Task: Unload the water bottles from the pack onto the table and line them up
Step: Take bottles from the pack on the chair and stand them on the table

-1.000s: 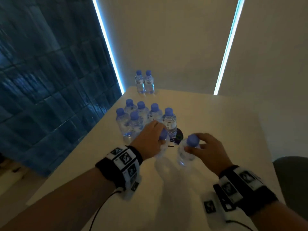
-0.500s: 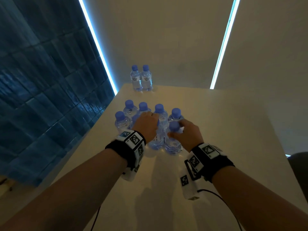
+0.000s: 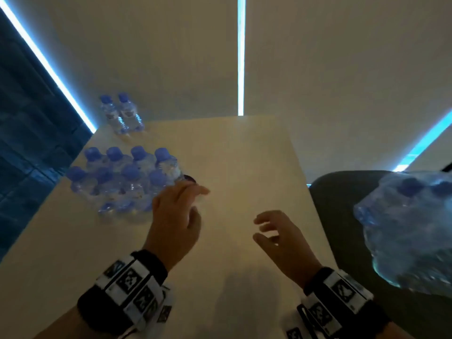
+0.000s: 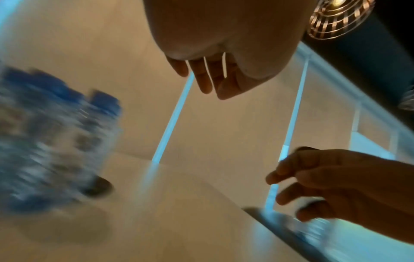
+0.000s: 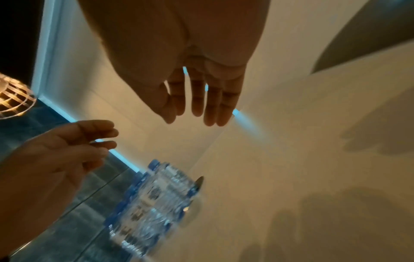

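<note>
Several clear water bottles with blue caps (image 3: pixel 127 182) stand in two tight rows at the left of the pale table (image 3: pixel 244 155); they show blurred in the wrist views (image 4: pixel 51 138) (image 5: pixel 154 200). Two more bottles (image 3: pixel 121 113) stand at the far left corner. The plastic-wrapped pack (image 3: pixel 411 231), with bottles inside, sits on a dark chair to the right of the table. My left hand (image 3: pixel 178 214) hovers empty just right of the rows, fingers relaxed. My right hand (image 3: pixel 278 233) hovers empty over the table's middle, fingers loosely spread.
A dark round disc (image 3: pixel 189 178) lies on the table beside the nearest row. The dark chair (image 3: pixel 342 216) stands against the table's right edge. A blue tiled wall (image 3: pixel 29 143) runs along the left. Lit strips cross the wall behind.
Both hands have let go of the bottles they set into the near row and drawn back. My view has swung right, bringing the pack on the chair into sight.
</note>
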Tool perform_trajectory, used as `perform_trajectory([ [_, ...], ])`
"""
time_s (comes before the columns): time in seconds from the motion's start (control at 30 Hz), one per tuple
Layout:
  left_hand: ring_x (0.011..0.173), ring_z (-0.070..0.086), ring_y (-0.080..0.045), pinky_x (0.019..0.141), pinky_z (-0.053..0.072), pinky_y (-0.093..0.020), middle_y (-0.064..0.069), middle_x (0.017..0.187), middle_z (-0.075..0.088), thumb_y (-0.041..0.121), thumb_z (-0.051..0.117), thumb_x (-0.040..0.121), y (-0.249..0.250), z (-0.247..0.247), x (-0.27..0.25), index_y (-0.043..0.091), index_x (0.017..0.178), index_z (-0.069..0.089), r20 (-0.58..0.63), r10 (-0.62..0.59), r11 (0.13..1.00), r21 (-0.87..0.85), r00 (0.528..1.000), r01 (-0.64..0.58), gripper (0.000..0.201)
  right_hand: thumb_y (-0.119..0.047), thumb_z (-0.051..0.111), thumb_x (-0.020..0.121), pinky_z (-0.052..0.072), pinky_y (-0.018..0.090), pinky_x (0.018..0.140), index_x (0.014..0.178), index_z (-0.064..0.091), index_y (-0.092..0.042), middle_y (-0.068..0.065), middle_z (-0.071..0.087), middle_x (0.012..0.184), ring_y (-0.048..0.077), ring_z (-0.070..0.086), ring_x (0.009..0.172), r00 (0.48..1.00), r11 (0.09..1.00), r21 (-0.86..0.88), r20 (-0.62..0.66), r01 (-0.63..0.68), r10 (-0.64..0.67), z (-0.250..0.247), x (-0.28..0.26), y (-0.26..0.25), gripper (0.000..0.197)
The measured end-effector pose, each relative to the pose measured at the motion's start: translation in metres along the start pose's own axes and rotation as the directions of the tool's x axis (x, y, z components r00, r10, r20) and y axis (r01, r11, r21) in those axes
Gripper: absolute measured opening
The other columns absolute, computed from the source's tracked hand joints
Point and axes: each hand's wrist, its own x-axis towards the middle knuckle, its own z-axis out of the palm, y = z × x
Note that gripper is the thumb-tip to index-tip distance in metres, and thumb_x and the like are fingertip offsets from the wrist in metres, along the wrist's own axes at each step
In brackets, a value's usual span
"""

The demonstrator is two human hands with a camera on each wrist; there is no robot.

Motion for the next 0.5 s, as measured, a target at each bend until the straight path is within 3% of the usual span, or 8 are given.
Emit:
perform_trajectory([
  [0.07,0.094,0.056,-0.014,0.083,0.046,-0.033,0.000,0.097,0.064,0.011,0.038,0.074,0.055,0.038,-0.024,0.028,0.099,0.054,0.135,0.099,0.984,-0.160,0.986,-0.077,0.034,-0.003,0.060,0.084,0.048,0.005,0.068,0.083,0.054,-0.035,-0.015,0.060,0.092,0.002,0.058,0.090,0.995,0.995,0.038,-0.040,-0.092,0.093,-0.041,-0.047,0.032,0.032],
  [0.13,0.094,0.053,-0.005,0.084,0.044,-0.025,0.009,0.096,0.062,0.010,0.038,0.076,0.112,0.075,-0.048,0.033,0.098,0.053,0.293,0.149,0.954,-0.296,0.944,-0.058,0.035,-0.001,0.057,0.085,0.047,0.001,0.066,0.081,0.061,-0.030,-0.012,0.065,0.087,-0.002,0.059,0.088,0.972,0.973,0.061,-0.066,-0.223,0.227,-0.081,-0.092,0.063,0.029],
  [0.23,0.099,0.050,-0.005,0.085,0.038,-0.010,0.008,0.104,0.059,0.002,0.040,0.081,0.192,0.129,-0.077,0.031,0.101,0.056,0.562,0.233,0.892,-0.449,0.794,0.056,0.039,0.003,0.057,0.084,0.046,0.002,0.062,0.075,0.063,-0.028,-0.010,0.066,0.080,0.006,0.063,0.076,0.902,0.918,0.081,-0.170,-0.388,0.396,-0.136,-0.148,0.116,0.032],
  [0.3,0.108,0.050,-0.011,0.089,0.035,-0.012,-0.002,0.116,0.059,0.001,0.041,0.084,0.240,0.160,-0.084,0.023,0.111,0.058,0.687,0.281,0.861,-0.489,0.670,0.140,0.039,0.006,0.059,0.081,0.046,0.004,0.065,0.069,0.062,-0.031,-0.006,0.068,0.074,0.004,0.063,0.078,0.874,0.911,0.066,-0.261,-0.408,0.411,-0.166,-0.174,0.149,0.039],
  [0.37,0.115,0.051,-0.017,0.094,0.035,-0.015,-0.007,0.126,0.056,0.004,0.044,0.084,0.277,0.193,-0.088,0.016,0.120,0.055,0.753,0.266,0.847,-0.481,0.602,0.227,0.040,0.006,0.061,0.080,0.045,0.001,0.068,0.068,0.063,-0.033,-0.006,0.069,0.073,-0.006,0.063,0.078,0.851,0.906,0.058,-0.323,-0.420,0.415,-0.189,-0.184,0.175,0.041],
  [0.43,0.121,0.050,-0.020,0.100,0.038,-0.019,-0.010,0.133,0.052,0.011,0.045,0.077,0.305,0.222,-0.089,0.011,0.130,0.048,0.784,0.228,0.808,-0.483,0.577,0.337,0.053,0.004,0.060,0.082,0.047,0.006,0.073,0.075,0.061,-0.035,-0.006,0.070,0.078,-0.003,0.064,0.075,0.848,0.902,0.058,-0.319,-0.428,0.424,-0.207,-0.182,0.194,0.039],
  [0.47,0.124,0.048,-0.021,0.105,0.038,-0.024,-0.010,0.135,0.050,0.011,0.045,0.073,0.313,0.236,-0.088,0.010,0.132,0.045,0.777,0.207,0.788,-0.492,0.594,0.370,0.059,0.003,0.059,0.082,0.049,0.015,0.079,0.081,0.061,-0.031,0.001,0.070,0.085,0.003,0.065,0.078,0.850,0.904,0.070,-0.315,-0.422,0.421,-0.216,-0.175,0.201,0.034],
  [0.5,0.126,0.046,-0.021,0.110,0.038,-0.031,-0.008,0.135,0.048,0.008,0.046,0.072,0.322,0.247,-0.083,0.010,0.132,0.043,0.740,0.186,0.772,-0.517,0.646,0.370,0.060,0.004,0.058,0.082,0.051,0.027,0.085,0.088,0.062,-0.026,0.007,0.070,0.091,0.012,0.066,0.085,0.849,0.902,0.079,-0.313,-0.424,0.426,-0.224,-0.166,0.206,0.031],
])
